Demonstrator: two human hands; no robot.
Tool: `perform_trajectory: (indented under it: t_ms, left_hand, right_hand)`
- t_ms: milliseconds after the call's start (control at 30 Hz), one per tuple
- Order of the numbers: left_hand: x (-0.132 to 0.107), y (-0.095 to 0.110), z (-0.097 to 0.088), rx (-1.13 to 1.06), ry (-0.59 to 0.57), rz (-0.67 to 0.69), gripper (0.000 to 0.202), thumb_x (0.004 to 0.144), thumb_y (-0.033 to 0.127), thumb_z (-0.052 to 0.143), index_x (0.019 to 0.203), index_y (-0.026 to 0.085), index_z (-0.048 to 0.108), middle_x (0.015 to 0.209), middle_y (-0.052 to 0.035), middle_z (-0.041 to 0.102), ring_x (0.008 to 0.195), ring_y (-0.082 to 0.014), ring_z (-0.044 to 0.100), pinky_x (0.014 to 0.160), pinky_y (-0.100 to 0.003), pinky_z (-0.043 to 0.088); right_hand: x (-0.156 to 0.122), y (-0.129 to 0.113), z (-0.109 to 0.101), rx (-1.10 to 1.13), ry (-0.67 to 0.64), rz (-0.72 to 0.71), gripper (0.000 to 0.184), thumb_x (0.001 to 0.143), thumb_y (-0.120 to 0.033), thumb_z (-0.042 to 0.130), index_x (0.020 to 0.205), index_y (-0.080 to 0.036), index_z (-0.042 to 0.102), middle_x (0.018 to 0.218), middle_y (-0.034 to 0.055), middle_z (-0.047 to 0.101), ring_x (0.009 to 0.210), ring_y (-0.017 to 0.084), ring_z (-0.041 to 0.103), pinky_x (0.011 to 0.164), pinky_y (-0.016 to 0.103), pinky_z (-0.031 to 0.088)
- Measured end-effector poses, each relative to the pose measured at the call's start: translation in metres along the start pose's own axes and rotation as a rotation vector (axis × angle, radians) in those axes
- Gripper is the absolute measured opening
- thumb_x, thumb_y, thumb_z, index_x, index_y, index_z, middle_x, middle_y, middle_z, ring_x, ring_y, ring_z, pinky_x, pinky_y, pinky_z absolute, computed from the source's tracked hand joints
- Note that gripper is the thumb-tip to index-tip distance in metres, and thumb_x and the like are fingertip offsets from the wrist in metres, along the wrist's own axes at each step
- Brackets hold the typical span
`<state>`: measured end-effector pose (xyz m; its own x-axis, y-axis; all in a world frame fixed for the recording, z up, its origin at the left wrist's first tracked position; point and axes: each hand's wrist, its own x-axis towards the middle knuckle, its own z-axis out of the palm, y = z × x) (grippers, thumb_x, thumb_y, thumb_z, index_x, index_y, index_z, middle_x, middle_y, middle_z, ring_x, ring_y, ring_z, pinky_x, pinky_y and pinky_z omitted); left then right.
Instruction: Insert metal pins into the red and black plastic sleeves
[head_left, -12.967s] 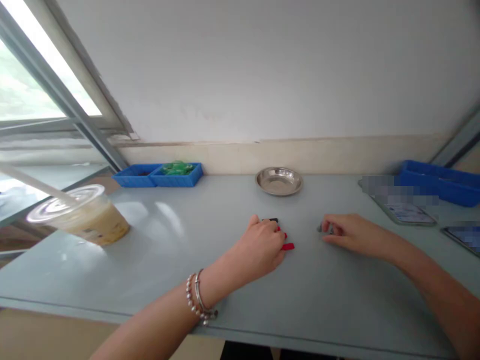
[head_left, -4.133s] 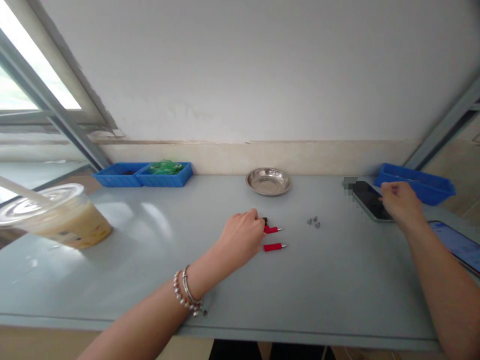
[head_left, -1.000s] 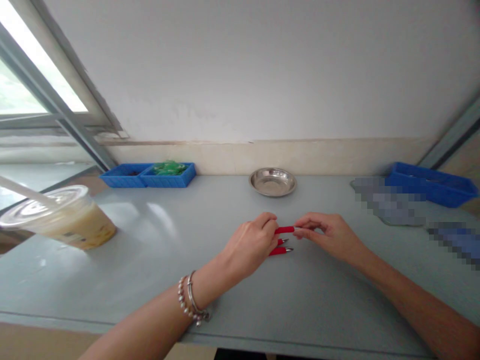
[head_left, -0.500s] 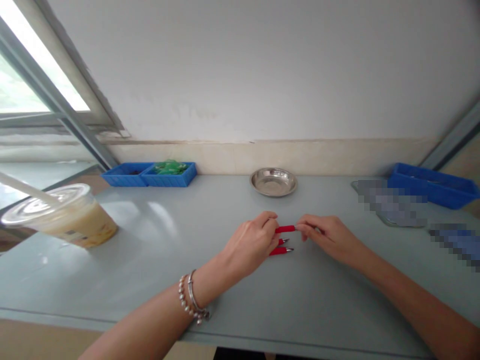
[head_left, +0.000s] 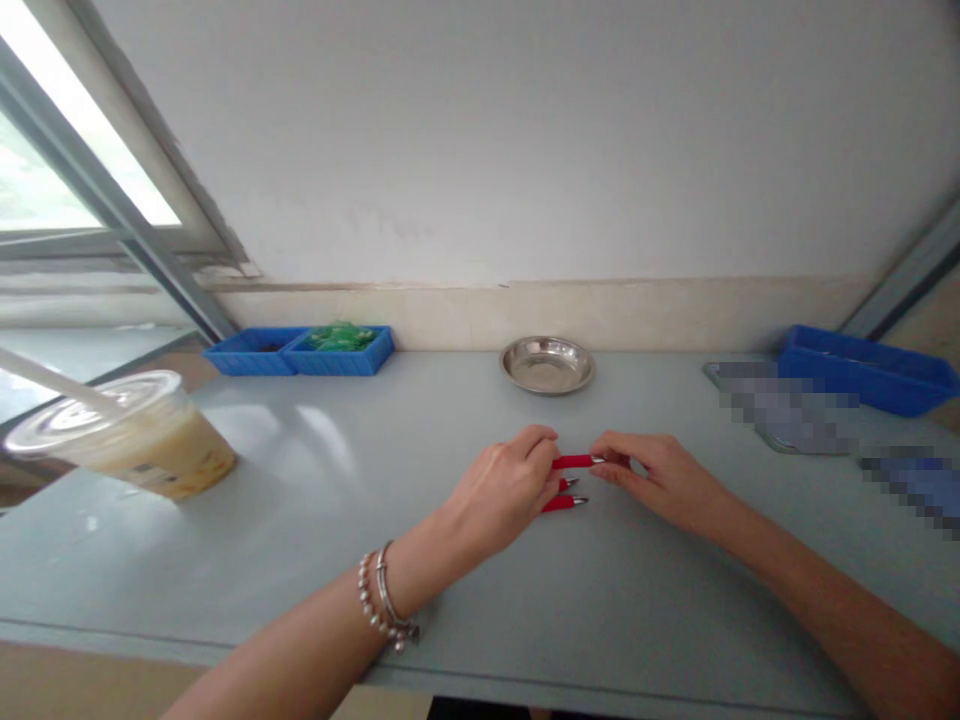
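Note:
My left hand [head_left: 504, 490] pinches a short red pen barrel [head_left: 571, 461] by its left end, just above the grey table [head_left: 315, 540]. The fingertips of my right hand [head_left: 660, 478] meet the barrel's silver tip on the right; whether they hold a small part there I cannot tell. Two more red pen barrels with silver tips [head_left: 564, 501] lie on the table right under my left fingers, partly hidden by them.
A steel dish [head_left: 547, 364] sits at the back centre. Two blue trays [head_left: 300, 350], one with green pieces, stand back left; another blue tray [head_left: 862, 368] back right. An iced drink cup with straw [head_left: 124, 435] stands at left. Blurred flat devices [head_left: 795, 415] lie at right.
Since a second ago both hands stay at the red barrel; my right fingers have shifted slightly at its tip. Earlier, my right hand came back from the device at right.

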<state>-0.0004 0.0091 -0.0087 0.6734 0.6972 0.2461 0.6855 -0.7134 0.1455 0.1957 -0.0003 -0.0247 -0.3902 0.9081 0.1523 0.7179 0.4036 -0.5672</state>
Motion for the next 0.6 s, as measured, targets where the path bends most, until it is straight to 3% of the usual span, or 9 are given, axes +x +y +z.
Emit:
perform_trajectory:
  t_ms: [167,333,433,600]
  left_hand:
    - [0.0,0.003,-0.003,-0.005,-0.062,-0.006,0.019,0.082,0.026,0.041,0.089,0.013,0.053,0.086,-0.0058,0.055,0.072,-0.0105,0.056,0.064,-0.022,0.046]
    - [0.005,-0.009,-0.006,0.033,-0.093,-0.154,0.019,0.08,0.024,0.043,0.084,0.013,0.058,0.079,-0.0055,0.057,0.064,-0.0103,0.053,0.063,-0.023,0.044]
    - [0.008,-0.02,-0.007,0.05,-0.169,-0.208,0.019,0.076,0.022,0.045,0.082,0.012,0.061,0.078,-0.0072,0.058,0.074,-0.0151,0.055,0.071,-0.028,0.044]
    - [0.006,-0.025,-0.007,0.005,-0.241,-0.211,0.02,0.076,0.026,0.044,0.084,0.017,0.061,0.089,-0.0071,0.055,0.08,-0.0162,0.054,0.074,-0.031,0.043]
  right_hand:
    - [0.001,-0.002,0.002,-0.022,-0.005,-0.028,0.035,0.083,-0.04,0.034,0.072,-0.015,0.056,0.067,0.0022,0.056,0.061,0.008,0.046,0.058,0.019,0.032]
    - [0.0,0.009,-0.007,-0.045,0.065,0.137,0.033,0.079,-0.046,0.039,0.088,-0.018,0.056,0.066,0.0001,0.056,0.055,0.006,0.044,0.053,0.018,0.031]
    - [-0.001,0.023,-0.015,-0.156,0.153,0.228,0.029,0.079,-0.043,0.042,0.089,-0.02,0.056,0.067,0.0002,0.055,0.055,0.007,0.043,0.056,0.019,0.031]
    - [-0.002,0.04,-0.019,-0.308,0.188,0.204,0.024,0.076,-0.038,0.048,0.083,-0.02,0.062,0.076,0.0042,0.053,0.071,0.012,0.048,0.068,0.025,0.036]
